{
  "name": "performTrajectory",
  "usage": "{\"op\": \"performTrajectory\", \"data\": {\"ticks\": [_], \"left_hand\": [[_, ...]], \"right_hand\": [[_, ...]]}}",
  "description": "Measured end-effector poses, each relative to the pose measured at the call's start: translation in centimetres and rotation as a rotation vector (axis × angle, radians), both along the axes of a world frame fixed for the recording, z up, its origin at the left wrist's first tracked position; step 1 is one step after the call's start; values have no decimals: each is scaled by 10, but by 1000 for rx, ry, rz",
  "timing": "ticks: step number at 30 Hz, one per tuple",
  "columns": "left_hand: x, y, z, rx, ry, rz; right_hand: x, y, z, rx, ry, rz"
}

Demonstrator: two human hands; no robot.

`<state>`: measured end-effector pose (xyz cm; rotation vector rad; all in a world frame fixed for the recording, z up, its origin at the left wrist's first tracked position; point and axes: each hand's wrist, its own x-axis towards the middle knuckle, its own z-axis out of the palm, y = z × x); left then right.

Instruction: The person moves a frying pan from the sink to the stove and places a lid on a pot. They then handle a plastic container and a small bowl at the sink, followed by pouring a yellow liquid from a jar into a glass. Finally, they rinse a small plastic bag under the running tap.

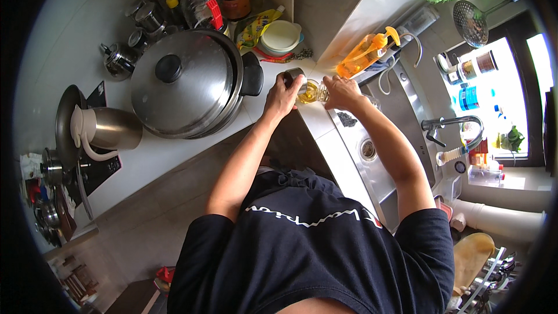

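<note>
My left hand [281, 96] grips a metal cup or canister [295, 79] with a shiny steel side, tilted over the counter corner. My right hand [342, 91] is closed around a clear glass vessel [323, 92], which lies nearly level, its far part hidden behind the hand and forearm. Between the two hands is a clear glass part with yellow liquid [309, 91]; whether it belongs to the vessel in my right hand I cannot tell. The metal rim is close beside this glass. Dark wet bits [347, 119] lie at the sink's edge below my right hand.
A large lidded steel pot [185, 83] stands left on the white counter [257, 107], near a steel jug [115, 128]. Behind are bottles, lidded bowls [281, 36] and red chillies [274, 56]. At right are an orange pump bottle [362, 56], the sink [392, 139] and a faucet [453, 122].
</note>
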<state>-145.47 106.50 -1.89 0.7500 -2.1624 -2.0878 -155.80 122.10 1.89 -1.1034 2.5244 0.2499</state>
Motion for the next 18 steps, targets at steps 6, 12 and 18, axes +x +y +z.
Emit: {"op": "performTrajectory", "data": {"ticks": [6,12,18], "left_hand": [[-4,0,-1,-12,17,-8],[-6,0,4,-6,28,-22],[-9,3,10,1,64,-27]], "right_hand": [[0,-2,2,5,6,4],[-1,-2,3,15,14,21],[2,0,8,-52,33,-2]]}}
